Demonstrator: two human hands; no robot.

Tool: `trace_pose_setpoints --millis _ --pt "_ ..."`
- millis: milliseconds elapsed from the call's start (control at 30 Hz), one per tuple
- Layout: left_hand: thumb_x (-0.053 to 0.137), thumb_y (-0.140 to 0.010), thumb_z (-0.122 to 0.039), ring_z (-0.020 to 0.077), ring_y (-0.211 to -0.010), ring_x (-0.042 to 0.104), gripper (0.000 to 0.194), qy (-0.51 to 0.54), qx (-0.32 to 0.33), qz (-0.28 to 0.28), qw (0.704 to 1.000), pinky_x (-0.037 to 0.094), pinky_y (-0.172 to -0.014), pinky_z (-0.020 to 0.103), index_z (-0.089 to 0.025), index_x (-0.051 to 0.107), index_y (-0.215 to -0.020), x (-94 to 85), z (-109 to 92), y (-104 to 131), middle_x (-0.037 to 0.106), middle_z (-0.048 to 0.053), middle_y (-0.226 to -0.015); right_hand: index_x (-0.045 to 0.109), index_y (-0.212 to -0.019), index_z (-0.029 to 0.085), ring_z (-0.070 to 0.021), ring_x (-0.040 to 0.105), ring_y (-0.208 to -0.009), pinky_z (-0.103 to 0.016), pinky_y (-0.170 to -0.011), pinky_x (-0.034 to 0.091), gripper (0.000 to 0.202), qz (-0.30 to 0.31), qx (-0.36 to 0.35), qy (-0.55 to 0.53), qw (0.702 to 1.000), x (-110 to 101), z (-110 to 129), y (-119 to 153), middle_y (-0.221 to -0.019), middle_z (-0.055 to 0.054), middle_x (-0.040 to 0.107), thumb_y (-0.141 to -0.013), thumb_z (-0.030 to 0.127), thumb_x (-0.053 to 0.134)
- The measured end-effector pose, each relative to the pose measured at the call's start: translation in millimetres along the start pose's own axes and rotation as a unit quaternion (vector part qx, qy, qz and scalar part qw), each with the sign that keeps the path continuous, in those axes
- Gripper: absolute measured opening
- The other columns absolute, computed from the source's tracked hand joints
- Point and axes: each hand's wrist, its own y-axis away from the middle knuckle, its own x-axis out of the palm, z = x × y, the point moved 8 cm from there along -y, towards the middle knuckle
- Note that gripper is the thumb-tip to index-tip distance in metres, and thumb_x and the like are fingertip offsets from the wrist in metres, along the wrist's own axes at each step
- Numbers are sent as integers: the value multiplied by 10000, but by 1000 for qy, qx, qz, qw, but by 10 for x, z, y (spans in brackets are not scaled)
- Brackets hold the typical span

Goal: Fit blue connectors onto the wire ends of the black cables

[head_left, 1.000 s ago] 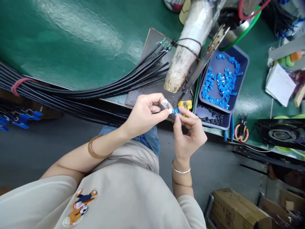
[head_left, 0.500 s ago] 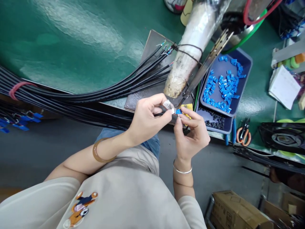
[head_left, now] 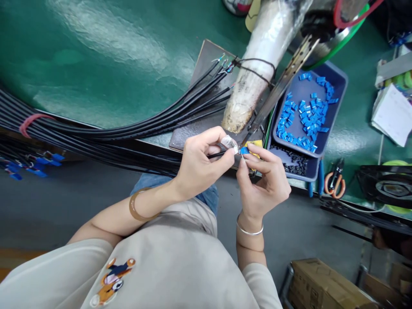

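My left hand (head_left: 204, 161) pinches the end of a black cable (head_left: 217, 154), with a whitish wrapping on its fingertip. A small blue connector (head_left: 245, 150) sits just beyond, by the tip of a soldering iron (head_left: 243, 142). My right hand (head_left: 262, 178) has its fingertips closed at the connector's right side, with a thin pale strand between thumb and finger. Something yellow (head_left: 256, 143) lies behind those fingers. Exactly how the cable's wires meet the connector is too small to tell.
Above my hands hangs a white wrapped duct (head_left: 244, 90). Many black cables (head_left: 128, 132) run left along the green table (head_left: 106, 64). To the right stand a tray of blue connectors (head_left: 337, 92), a tray of black pieces (head_left: 311, 174) and orange-handled cutters (head_left: 334, 184).
The camera view has shifted slightly, so the trays and my right hand appear a little further right. Both hands keep the same pinching pose at the connector.
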Motion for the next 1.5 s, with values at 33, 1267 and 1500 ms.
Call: trace_pose_setpoints --millis 33,1267,1500 --pt "616 -805 -113 80 -642 593 111 1 -1 0 1000 495 -599 175 -155 558 -719 2 -1 -3 611 -3 -719 643 -865 192 -161 738 -934 -336 -801 657 202 0 -1 0 1000 0 6 -5 -1043 -36 743 -771 25 707" --pt "657 -792 -142 83 -657 592 101 0 -23 28 999 476 -578 173 -150 582 -724 0 21 6 639 4 -734 614 -842 190 -127 726 -867 -287 -749 662 193 16 -17 8 1000 -8 21 -12 -1057 -28 734 -771 27 687" --pt "662 -791 -136 82 -643 573 120 9 -49 32 998 443 -556 182 -162 564 -727 -5 62 12 629 6 -743 619 -848 207 -132 731 -852 -296 -752 656 174 14 -18 19 1000 -7 7 11 -1047 -21 738 -786 60 690"
